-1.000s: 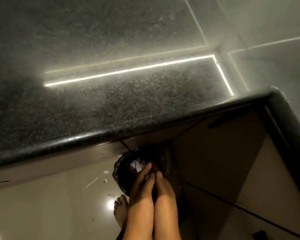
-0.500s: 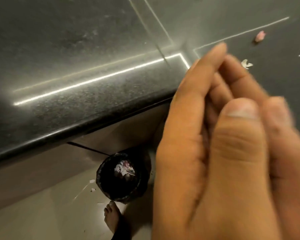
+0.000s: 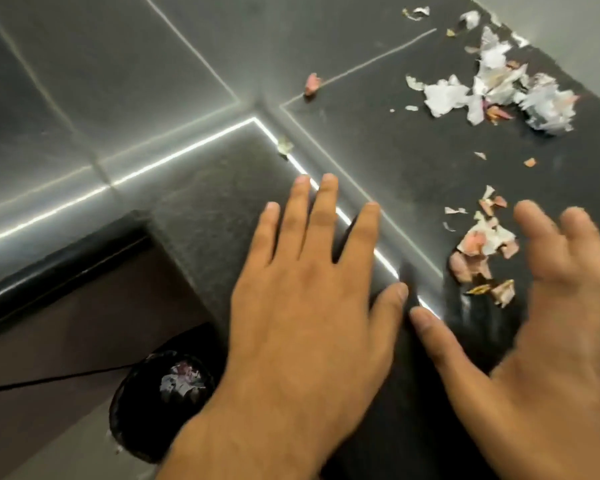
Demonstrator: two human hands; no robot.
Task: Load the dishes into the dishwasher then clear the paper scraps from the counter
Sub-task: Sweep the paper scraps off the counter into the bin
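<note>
Paper scraps [image 3: 484,252] lie on the bench [image 3: 378,161] beside the right hand [image 3: 548,344]; both hands (left hand [image 3: 305,306] too) are spread, empty. A careless sweep could scatter bits past the bin [image 3: 160,407] below.

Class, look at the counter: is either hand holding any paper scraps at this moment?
No. The left hand and right hand are both spread open and empty, while the paper scraps lie loose on the counter.

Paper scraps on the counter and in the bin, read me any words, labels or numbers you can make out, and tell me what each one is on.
None can be read.
Paper scraps on the counter: print too blurred.
Scraps in the bin: too dark and small.
</note>
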